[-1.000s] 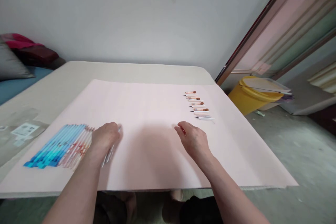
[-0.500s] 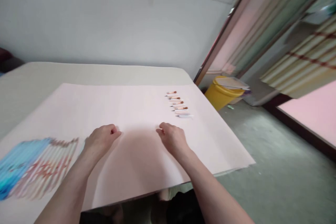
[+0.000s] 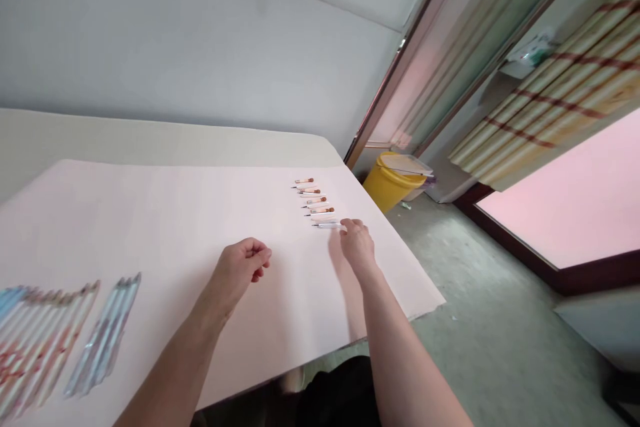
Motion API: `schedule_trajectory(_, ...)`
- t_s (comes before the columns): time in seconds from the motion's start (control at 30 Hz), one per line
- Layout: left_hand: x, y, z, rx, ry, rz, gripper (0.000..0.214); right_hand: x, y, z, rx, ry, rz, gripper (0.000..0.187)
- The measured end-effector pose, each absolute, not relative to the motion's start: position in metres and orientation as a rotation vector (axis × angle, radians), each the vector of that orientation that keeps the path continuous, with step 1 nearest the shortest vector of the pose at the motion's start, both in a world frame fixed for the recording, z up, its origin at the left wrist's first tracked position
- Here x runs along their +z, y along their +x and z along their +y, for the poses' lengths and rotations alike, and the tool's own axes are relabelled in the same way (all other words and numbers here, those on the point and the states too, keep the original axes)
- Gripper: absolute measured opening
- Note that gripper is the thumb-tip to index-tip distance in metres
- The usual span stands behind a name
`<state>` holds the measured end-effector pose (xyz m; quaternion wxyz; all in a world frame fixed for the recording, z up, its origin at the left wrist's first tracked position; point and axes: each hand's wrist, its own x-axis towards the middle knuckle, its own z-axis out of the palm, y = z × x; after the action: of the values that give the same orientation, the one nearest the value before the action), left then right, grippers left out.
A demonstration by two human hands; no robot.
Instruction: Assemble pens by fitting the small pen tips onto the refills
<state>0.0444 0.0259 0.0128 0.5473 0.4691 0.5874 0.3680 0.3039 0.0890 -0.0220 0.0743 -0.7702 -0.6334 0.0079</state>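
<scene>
My left hand (image 3: 244, 261) hovers over the pale sheet, its fingers loosely curled with thumb and fingertips together and nothing visible in them. At the right, my right hand (image 3: 357, 240) has its thumb and fingertips closed at the rear end of a slim white pen (image 3: 327, 225) with a dark tip, the nearest in a column. Beyond it lie several more thin, dark-tipped pen pieces, alternating with short clear-and-orange pieces with brown figure tops (image 3: 322, 211). The right fingertips partly hide the pen's end.
A pale pink sheet (image 3: 190, 213) covers much of the white table (image 3: 175, 137). At the left lie several white-and-red pens with brown tops (image 3: 47, 340) and a few pale blue pens (image 3: 105, 337). A yellow bin (image 3: 387, 183) stands on the floor past the right edge.
My right hand has moved right and forward to the nearest white pen. My left hand has moved right across the sheet. The view has turned right, bringing the pale blue pens out from behind the left arm.
</scene>
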Motion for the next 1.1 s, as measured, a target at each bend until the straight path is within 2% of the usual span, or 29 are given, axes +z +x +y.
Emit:
schedule_trajectory(0.3,0.012,0.052,0.024,0.813,1.116,1.385,0.019,-0.04,0.297,0.093,0.058,-2.277,-1.971,0.037)
schedule_trajectory(0.73,0.013,0.053,0.025,0.795,1.124,1.405,0.018,-0.032,0.339,0.095,0.124,-2.443,-1.646,0.03)
schedule_trajectory(1.1,0.009,0.054,0.024,0.782,1.134,1.406,0.019,-0.039,0.332,0.099,0.19,-2.362,-1.721,0.028)
